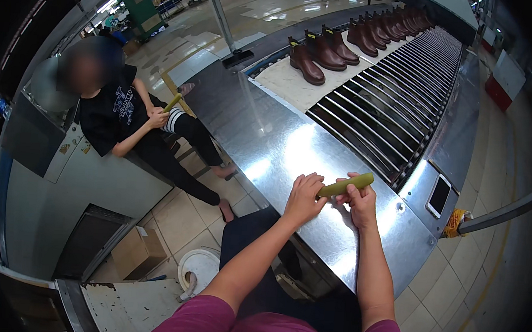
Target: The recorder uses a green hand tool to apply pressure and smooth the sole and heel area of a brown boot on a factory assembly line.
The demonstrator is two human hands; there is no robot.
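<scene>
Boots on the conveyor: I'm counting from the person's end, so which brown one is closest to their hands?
The boot at the row's near end, standing alone at the front on the pale mat; the others line up behind it, away from the hands.

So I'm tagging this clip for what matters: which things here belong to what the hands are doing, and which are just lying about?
In hand:
- yellow-green stick, held by left hand and right hand
- steel table beneath them

Lying about:
- phone
- brown boots on the roller conveyor
- white bucket
- cardboard box

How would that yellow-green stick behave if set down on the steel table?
The yellow-green stick looks rigid: it spans right hand and left hand without sagging. Its round, slim shape would probably roll on the smooth steel table. It seems light, pinched by fingertips.
</scene>
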